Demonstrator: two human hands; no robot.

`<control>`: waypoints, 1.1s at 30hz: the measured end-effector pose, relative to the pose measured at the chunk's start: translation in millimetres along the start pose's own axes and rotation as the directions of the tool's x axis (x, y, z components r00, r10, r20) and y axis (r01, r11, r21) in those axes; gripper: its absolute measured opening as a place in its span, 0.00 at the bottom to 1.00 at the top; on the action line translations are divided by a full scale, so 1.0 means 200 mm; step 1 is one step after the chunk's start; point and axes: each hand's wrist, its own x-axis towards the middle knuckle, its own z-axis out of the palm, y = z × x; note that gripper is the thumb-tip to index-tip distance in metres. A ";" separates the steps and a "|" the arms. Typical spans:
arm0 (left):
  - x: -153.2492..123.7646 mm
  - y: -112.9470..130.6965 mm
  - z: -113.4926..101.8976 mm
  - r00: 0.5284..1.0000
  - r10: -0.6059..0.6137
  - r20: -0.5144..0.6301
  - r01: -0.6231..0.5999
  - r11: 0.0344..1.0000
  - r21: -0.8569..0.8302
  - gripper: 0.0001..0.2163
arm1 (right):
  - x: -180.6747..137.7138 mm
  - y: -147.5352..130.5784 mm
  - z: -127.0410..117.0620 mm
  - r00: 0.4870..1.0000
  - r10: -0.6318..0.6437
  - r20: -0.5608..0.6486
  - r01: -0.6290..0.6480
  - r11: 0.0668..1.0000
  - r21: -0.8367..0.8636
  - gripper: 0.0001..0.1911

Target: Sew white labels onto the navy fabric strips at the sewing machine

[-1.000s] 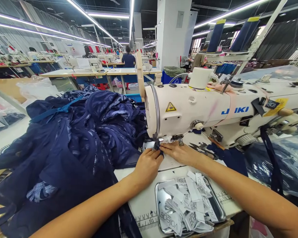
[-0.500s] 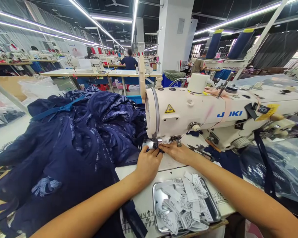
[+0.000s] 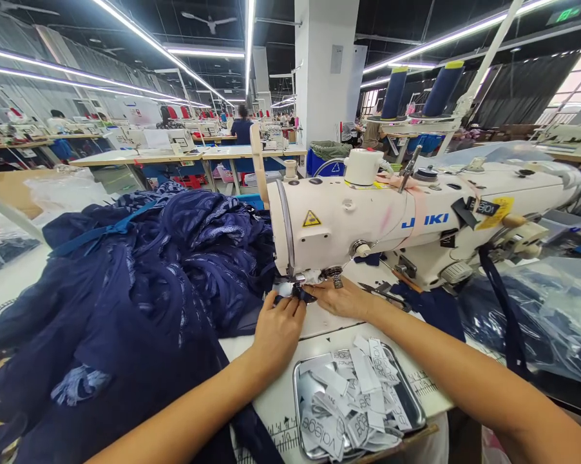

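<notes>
A white JUKI sewing machine [image 3: 391,225] stands on the table in front of me. Under its needle lies a small piece of navy fabric [image 3: 300,294]. My left hand [image 3: 277,328] has its fingers curled and pinched on that piece from the near side. From the right, my right hand [image 3: 341,299] lies flat by the presser foot, fingertips pressing the same fabric. A large heap of navy lace garments [image 3: 140,283] fills the table to the left, touching the machine's head.
A metal tray [image 3: 416,403] of white printed labels sits at the table's front edge. Scissors [image 3: 384,293] lie behind my right wrist. Clear plastic bags [image 3: 551,309] are at the right. Thread cones [image 3: 440,87] stand above. People work at distant tables.
Both hands stay at the needle, working the small navy piece. The view has shifted slightly, so the machine and tray sit a little further left.
</notes>
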 end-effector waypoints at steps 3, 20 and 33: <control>-0.03 -0.07 -0.05 0.994 -0.022 0.103 0.025 0.999 -0.026 0.12 | -0.01 -0.02 -0.03 0.999 0.023 -0.024 -0.023 0.999 0.033 0.15; 0.03 -0.17 -0.05 0.987 0.155 0.030 -0.154 0.988 -0.031 0.11 | -0.03 -0.14 -0.01 0.993 0.115 0.019 -0.116 0.986 0.122 0.12; 0.04 -0.19 0.04 0.989 0.108 0.101 -0.088 0.980 -0.178 0.08 | -0.06 -0.06 0.02 0.990 0.125 -0.058 -0.090 0.907 0.412 0.12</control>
